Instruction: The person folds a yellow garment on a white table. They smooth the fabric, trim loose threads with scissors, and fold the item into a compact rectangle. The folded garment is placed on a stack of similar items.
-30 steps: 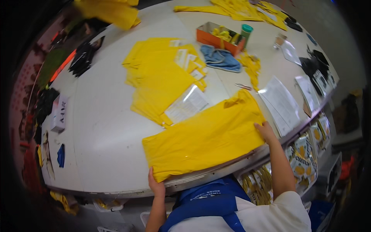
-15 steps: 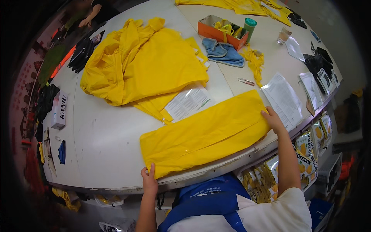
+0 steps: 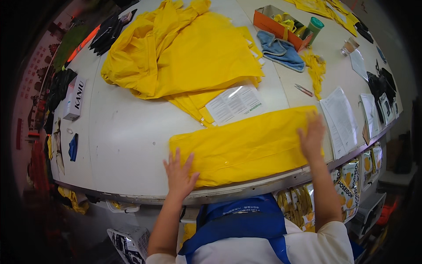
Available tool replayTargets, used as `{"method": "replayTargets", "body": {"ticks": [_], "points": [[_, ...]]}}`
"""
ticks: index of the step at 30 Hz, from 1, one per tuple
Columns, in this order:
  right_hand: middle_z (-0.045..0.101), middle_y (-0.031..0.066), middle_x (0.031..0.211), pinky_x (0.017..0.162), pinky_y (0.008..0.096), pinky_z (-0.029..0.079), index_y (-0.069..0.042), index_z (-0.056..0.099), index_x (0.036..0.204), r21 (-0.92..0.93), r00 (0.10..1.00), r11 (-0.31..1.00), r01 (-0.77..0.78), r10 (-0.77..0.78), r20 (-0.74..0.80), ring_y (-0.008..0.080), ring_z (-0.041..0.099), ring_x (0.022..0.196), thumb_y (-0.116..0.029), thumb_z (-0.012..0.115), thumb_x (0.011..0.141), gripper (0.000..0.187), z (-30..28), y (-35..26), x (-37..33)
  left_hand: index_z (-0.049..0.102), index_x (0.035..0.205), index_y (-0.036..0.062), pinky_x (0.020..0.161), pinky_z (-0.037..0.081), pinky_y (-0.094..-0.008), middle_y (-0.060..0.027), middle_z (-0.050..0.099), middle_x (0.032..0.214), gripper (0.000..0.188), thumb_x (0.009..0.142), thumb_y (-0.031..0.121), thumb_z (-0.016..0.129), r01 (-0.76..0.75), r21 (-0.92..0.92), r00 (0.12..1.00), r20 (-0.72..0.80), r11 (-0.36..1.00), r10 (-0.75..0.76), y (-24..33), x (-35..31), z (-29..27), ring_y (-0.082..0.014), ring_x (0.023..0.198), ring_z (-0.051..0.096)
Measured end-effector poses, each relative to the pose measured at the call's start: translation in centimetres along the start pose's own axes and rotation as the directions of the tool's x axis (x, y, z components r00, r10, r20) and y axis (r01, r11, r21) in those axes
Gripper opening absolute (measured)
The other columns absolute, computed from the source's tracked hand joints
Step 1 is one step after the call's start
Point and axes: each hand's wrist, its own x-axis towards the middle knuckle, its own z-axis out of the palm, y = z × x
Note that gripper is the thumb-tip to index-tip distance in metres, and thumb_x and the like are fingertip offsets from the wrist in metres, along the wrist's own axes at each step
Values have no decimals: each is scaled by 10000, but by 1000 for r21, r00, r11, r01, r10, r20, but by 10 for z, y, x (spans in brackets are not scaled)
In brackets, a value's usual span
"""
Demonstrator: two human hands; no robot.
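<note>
The biggest thing is the table (image 3: 127, 145), white, flat and smooth, with a few small dark marks on its top. On its far side lies a big yellow heap (image 3: 198, 57) of thin, shiny stuff, all puffy and wrinkly on the left and flatter on the right. Next comes the folded yellow piece (image 3: 246, 147), a long, flat shape with soft creases, lying along the table's near edge, between the two hands and in front of the person. The person wears a blue cloth apron (image 3: 241, 222) over a white top. To the right of the folded piece are thin white papers (image 3: 338, 121), one lying partly over another. Farther back stands an orange box (image 3: 266, 23) with stiff sides and crinkly yellow bits inside. A shiny printed sheet (image 3: 233, 104) pokes out from under the heap. By the orange box is a soft, rumpled blue cloth (image 3: 281, 52). The left hand (image 3: 179, 176) has its fingers spread wide, resting on the left end of the folded piece and gripping nothing. The right hand (image 3: 311, 137) is blurry; its fingers look stretched out over the right end, but I cannot tell how hard they press. Nearby are a bunch of curly yellow strips (image 3: 315, 70), a round green tub (image 3: 314, 28) and, smallest, thin metal snips (image 3: 303, 90).
</note>
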Motion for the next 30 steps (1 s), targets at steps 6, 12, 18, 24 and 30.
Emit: {"method": "replayTargets", "body": {"ticks": [6,12,18,24,30], "points": [[163,67,1561,996,739,-66,-295,344,1444,-212,980,973,94,-53,191,390,33,1430,-470,542,865,636,71,-15,-3,415,1406,268,1064,16,-669,-135,187,1542,601,875,543,473,28,162,1000,-11,986,-26,-15,53,65,-439,1403,103],[166,58,1561,1005,725,-77,-291,341,1445,-216,976,973,84,-36,217,381,30,1432,-475,534,868,636,86,-10,1,379,1428,239,1057,17,-675,-140,163,1548,649,859,532,487,36,191,999,-3,981,-36,-18,54,80,-449,1404,82],[166,70,1560,1007,723,-62,-274,329,1454,-249,982,968,32,15,187,422,24,1422,-475,516,877,639,63,-17,-7,357,1440,236,1061,5,-669,-141,148,1552,702,833,548,520,62,157,994,84,986,-76,-20,49,65,-445,1408,65],[143,69,1566,989,736,-78,-282,309,1462,-286,974,957,58,9,227,440,-7,1417,-495,473,894,628,75,-16,-18,329,1451,226,1079,17,-636,-152,160,1545,721,829,520,546,64,178,995,61,982,-76,-20,48,69,-433,1410,56],[172,177,1539,1116,460,71,-22,209,1459,479,943,871,-110,-61,329,348,131,1420,-438,325,971,653,41,-96,-31,286,1425,37,1039,330,-410,-191,425,1356,714,836,195,657,637,-567,689,114,522,-716,-47,15,48,-319,1248,410]]}}
